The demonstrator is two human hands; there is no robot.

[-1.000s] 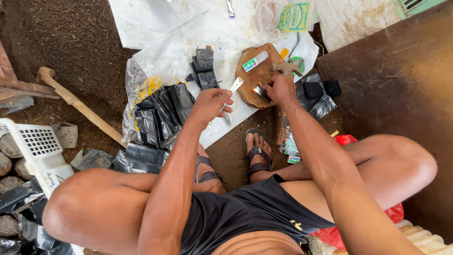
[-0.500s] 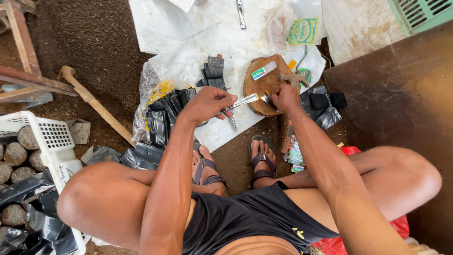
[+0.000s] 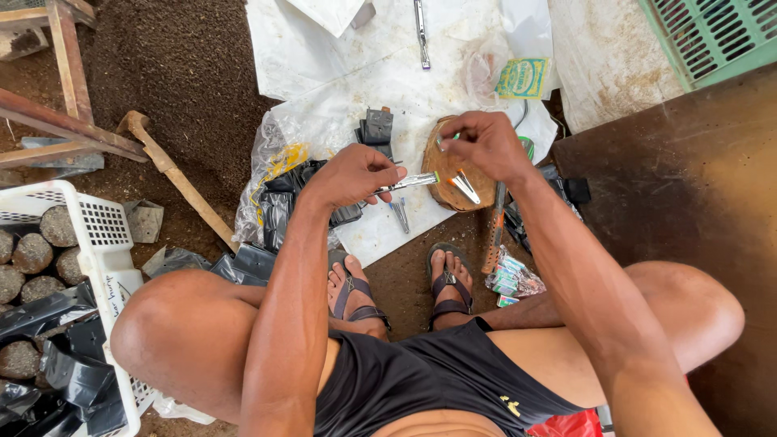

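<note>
The person wears black shorts (image 3: pixel 421 380) of a smooth cloth, with a small yellow mark (image 3: pixel 510 406) stitched near the hem at about five o'clock from the waist. The torso above the waistband is bare, and so are both arms, with no sleeves, watch or bands on them. The legs are bare too. On each foot is a dark strapped sandal (image 3: pixel 356 295), the second sandal (image 3: pixel 449 285) at three o'clock from the first, its straps crossing over the toes.

Right hand (image 3: pixel 483 144) lifted off wooden round (image 3: pixel 455 176); left hand (image 3: pixel 356 174) brought blade (image 3: pixel 411 182) over its edge
</note>
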